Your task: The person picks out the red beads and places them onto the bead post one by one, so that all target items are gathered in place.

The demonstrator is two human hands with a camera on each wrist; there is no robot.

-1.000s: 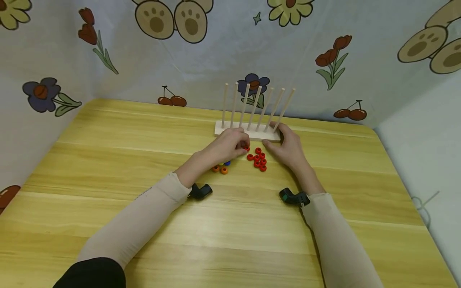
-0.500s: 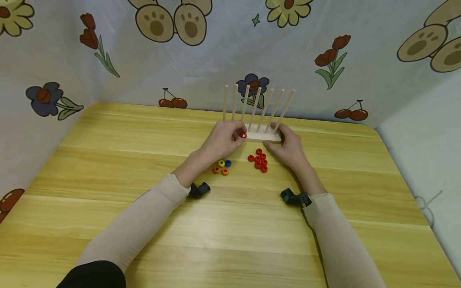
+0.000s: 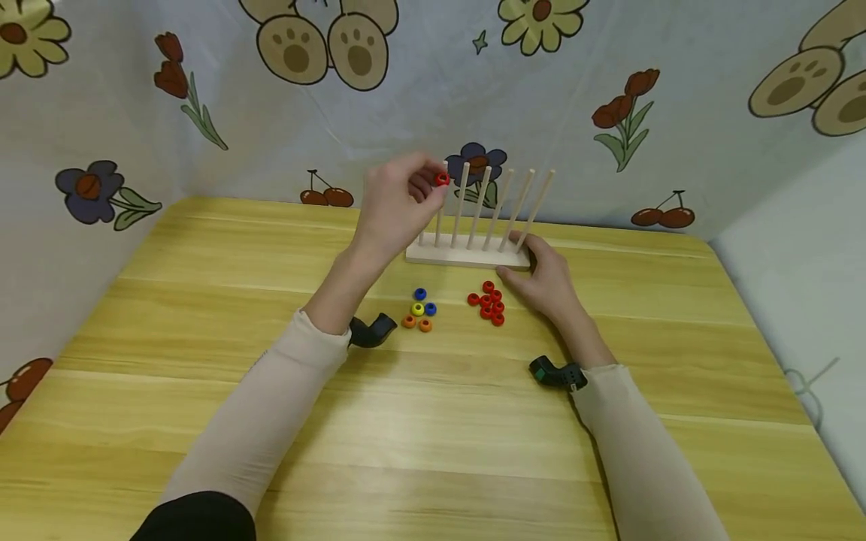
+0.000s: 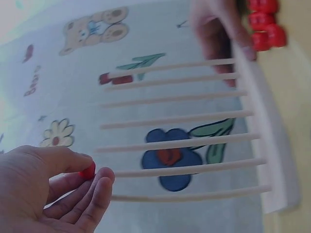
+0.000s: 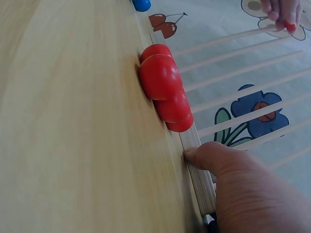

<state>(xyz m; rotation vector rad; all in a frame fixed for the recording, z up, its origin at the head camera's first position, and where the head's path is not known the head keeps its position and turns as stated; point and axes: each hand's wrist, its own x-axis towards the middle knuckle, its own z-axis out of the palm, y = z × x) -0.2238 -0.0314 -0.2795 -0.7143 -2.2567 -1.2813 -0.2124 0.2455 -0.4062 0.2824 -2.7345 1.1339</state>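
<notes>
My left hand (image 3: 399, 203) pinches a red bead (image 3: 442, 179) between thumb and fingers, raised to the tops of the leftmost pegs. In the left wrist view the bead (image 4: 88, 171) sits close to the peg tips; its hole is hidden there, and I cannot tell whether it touches a peg. The wooden peg stand (image 3: 467, 258) has a flat base and a row of several upright pegs. My right hand (image 3: 544, 276) grips the right end of the base, its thumb (image 5: 209, 156) against the front edge and the fingers behind. Several red beads (image 3: 485, 300) lie before the stand.
Left of the red beads lie two blue beads (image 3: 420, 294), a yellow bead (image 3: 417, 309) and two orange beads (image 3: 425, 325). The wooden table (image 3: 446, 421) ends at a patterned cloth (image 3: 271, 135) behind the stand. Each wrist wears a black camera (image 3: 373, 330).
My left hand has lifted the red bead from the table, up and slightly left to the peg tops, uncovering the blue bead and the base's left end. My right hand has kept its place.
</notes>
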